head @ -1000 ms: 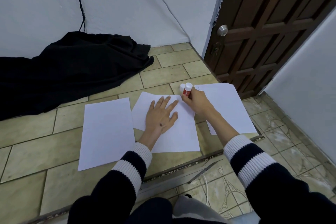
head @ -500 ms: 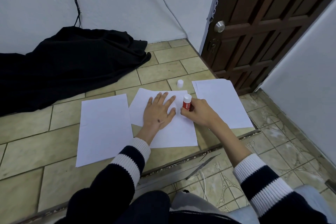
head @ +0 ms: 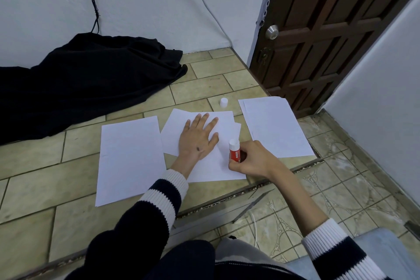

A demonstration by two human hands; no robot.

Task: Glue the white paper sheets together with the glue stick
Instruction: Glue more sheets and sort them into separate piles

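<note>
In the middle of the frame, the left hand (head: 197,137) lies flat on the middle paper sheets (head: 211,166), with its fingers straight and a little spread, pressing the smooth white paper to the floor. These sheets overlap each other at different angles, so some corners stick out at the upper right. The right hand (head: 252,159) has its fingers curled around the glue stick (head: 234,151), a small round tube with a red label and a white top. The tube stands nearly upright at the right edge of the same sheets; whether its tip touches the paper I cannot tell. The small white cap (head: 223,102) stands alone on the floor just above the sheets. One more flat sheet, the left paper (head: 129,157), lies to the left, and the right paper (head: 276,126) lies to the right. The tiled floor (head: 34,166) is greenish with dark joints. A soft, folded black cloth (head: 86,82) lies at the upper left, and a dark wooden door (head: 329,29) with carved panels is at the upper right.
</note>
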